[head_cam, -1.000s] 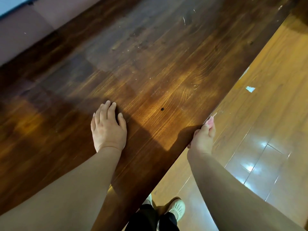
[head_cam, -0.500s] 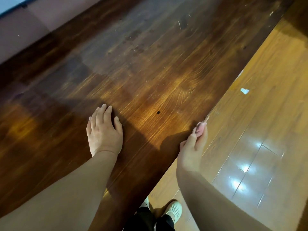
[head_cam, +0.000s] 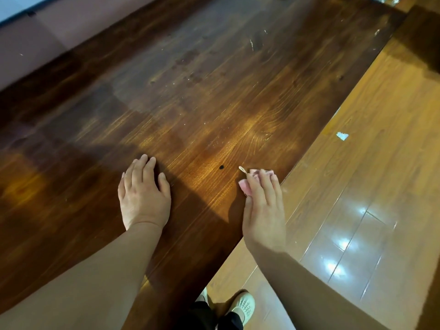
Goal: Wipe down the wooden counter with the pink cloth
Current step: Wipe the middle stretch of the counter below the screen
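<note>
The right hand (head_cam: 263,210) presses the pink cloth (head_cam: 248,186) under straight fingers near the wooden counter (head_cam: 214,103)'s edge to wipe, while the flat-fingered left hand (head_cam: 142,196) braces beside it.

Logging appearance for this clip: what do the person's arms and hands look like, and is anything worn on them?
Both forearms are bare right down the frame: no sleeves, gloves, watch, bracelets or rings visible. The left hand and right hand show short, unpainted-looking nails. Lower down, dark trousers and pale perforated shoes are visible.
</note>
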The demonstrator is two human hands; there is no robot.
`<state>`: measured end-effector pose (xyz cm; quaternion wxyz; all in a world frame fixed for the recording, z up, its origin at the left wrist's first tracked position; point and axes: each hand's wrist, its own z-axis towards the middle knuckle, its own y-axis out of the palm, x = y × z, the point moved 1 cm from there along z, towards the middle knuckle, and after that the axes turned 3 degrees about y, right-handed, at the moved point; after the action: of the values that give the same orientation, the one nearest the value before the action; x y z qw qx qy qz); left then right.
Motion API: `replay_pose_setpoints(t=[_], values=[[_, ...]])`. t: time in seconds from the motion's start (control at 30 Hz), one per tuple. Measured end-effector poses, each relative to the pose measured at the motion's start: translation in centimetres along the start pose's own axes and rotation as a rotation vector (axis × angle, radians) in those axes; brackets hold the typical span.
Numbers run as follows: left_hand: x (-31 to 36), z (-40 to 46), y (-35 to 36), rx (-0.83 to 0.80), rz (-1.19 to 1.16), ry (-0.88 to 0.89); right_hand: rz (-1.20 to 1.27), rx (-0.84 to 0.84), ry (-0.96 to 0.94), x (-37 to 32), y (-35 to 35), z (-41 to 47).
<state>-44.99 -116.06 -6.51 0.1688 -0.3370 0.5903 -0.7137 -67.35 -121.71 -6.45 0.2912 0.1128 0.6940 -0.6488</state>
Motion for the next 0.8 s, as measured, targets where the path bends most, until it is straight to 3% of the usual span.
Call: replay_pose_setpoints(t=[0.17,0.33,0.47,0.63,0.8], values=[[0.0,-0.1,0.0,-0.009,0.016,-0.002,-0.166,-0.113,-0.102,0.6,-1.6,5.7],[0.1,0.0,0.0,-0.002,0.009,0.001,-0.132,-0.12,-0.206,0.0,-0.8,2.0],[0.1,-0.1,0.0,0.002,0.006,-0.001,-0.132,-0.18,-0.321,0.6,-1.0,4.8],[0.1,-0.1,-0.1,-0.006,0.003,-0.007,-0.151,-0.132,-0.254,-0.4,-0.1,6.2],[0.1,-0.1,-0.1,-0.003,0.001,-0.007,-0.101,-0.174,-0.436,0.7,0.5,3.7]])
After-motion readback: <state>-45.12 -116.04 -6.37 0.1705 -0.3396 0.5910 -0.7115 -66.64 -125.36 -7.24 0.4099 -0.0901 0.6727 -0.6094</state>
